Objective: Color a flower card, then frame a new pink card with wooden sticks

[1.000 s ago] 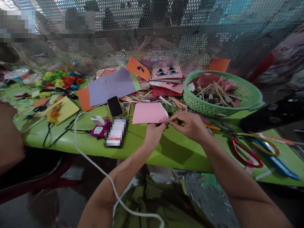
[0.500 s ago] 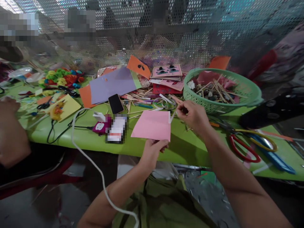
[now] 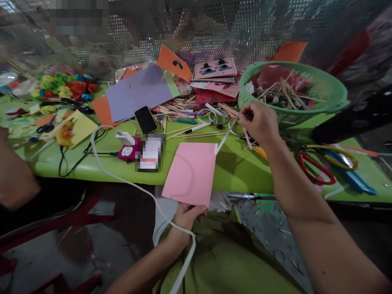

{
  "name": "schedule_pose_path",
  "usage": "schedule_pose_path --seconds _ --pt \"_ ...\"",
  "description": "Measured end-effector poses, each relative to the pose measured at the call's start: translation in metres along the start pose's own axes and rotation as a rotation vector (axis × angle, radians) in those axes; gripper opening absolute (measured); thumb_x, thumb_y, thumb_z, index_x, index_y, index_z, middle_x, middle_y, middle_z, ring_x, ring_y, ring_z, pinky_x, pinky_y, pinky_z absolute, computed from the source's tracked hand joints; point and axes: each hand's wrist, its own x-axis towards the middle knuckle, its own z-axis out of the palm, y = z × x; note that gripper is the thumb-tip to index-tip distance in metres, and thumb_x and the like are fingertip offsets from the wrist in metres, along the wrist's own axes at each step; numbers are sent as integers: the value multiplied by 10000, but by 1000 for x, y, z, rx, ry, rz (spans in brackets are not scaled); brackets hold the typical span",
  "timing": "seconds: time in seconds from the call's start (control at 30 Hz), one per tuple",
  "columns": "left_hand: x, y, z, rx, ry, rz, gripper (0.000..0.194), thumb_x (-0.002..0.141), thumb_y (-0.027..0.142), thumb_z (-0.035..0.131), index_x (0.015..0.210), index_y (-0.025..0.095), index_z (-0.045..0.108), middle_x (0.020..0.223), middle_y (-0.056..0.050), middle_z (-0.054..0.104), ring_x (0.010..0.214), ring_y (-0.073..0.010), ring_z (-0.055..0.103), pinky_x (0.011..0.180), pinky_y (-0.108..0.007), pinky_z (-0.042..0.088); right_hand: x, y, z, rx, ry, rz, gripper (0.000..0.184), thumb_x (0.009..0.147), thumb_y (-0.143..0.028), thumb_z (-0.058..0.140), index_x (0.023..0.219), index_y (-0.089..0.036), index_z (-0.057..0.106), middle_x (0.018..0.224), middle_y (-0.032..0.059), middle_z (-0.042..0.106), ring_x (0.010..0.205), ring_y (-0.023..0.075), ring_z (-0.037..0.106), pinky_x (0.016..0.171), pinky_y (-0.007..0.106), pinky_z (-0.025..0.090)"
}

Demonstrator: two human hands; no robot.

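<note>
A pink card (image 3: pixel 191 171) is tilted over the table's front edge, with my left hand (image 3: pixel 186 216) pinching its near edge. From the card's far right corner a thin white strip (image 3: pixel 224 139), like tape backing, runs up to my right hand (image 3: pixel 259 122). The fingertips of that hand are closed on the strip's end and hold it taut, partly lifted off the card. Just beyond the card lie a black-and-white pen (image 3: pixel 199 128) and several thin sticks. My right hand is in front of the green basket (image 3: pixel 290 116).
Left of the card are a dark phone (image 3: pixel 146 120), a lit phone (image 3: pixel 150 153) and a purple charger (image 3: pixel 128 151). A white cable (image 3: pixel 131 179) crosses my left arm. Scissors (image 3: pixel 315 173) and a blue cutter (image 3: pixel 352 177) lie right. Another person's arm (image 3: pixel 18 175) is far left.
My left hand has drawn the pink card down toward my lap. My right hand has moved up and away, pulling the white strip from the card's right edge into a longer length.
</note>
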Motion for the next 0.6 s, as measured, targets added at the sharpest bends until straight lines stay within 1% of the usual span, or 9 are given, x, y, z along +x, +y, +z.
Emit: schedule_pose_path --seconds 0.1,0.17,0.27,0.37,0.43,0.5,0.6 --pt "2 -15 -14 3 12 -11 284 573 394 875 615 146 744 564 -39 656 550 -130 544 546 -258 403 3 -1 -5 -62 18 38 104 871 -190 560 824 -283 549 902 96 729 840 240 633 792 368 485" --pt "4 -20 -21 4 9 -10 272 562 391 854 588 146 736 540 -38 640 540 -129 534 548 -263 401 7 -2 -11 -107 35 75 127 884 -174 557 824 -281 527 924 115 734 871 230 629 824 359 486" --pt "5 -20 -25 4 -5 -24 259 537 372 841 566 143 724 525 -42 629 531 -127 532 543 -262 388 12 -2 -21 -148 90 129 151 892 -154 559 824 -280 511 959 138 740 899 230 637 874 375 496" --pt "6 -17 -23 -12 -14 -48 239 524 343 844 579 146 721 550 -41 643 542 -124 546 543 -254 390 15 1 -34 -177 181 183 122 894 -148 563 845 -258 542 958 138 729 898 238 655 905 414 510" --pt "7 -18 -21 -19 -37 -62 245 513 343 850 571 148 714 544 -37 635 537 -121 544 535 -251 387 16 9 -45 -214 242 217 84 894 -144 568 878 -224 584 940 132 719 894 242 672 915 443 517" --pt "9 -20 -19 -16 -68 -69 266 510 360 859 548 149 700 520 -32 615 527 -120 535 525 -250 380 15 23 -56 -263 321 233 78 876 -125 581 898 -186 623 923 116 721 879 235 691 897 450 530" --pt "11 -22 -19 -20 -95 -53 304 530 394 889 559 151 709 539 -33 629 543 -122 538 529 -249 385 4 53 -78 -371 488 220 97 844 -114 600 899 -152 671 885 77 744 781 205 708 771 399 549"
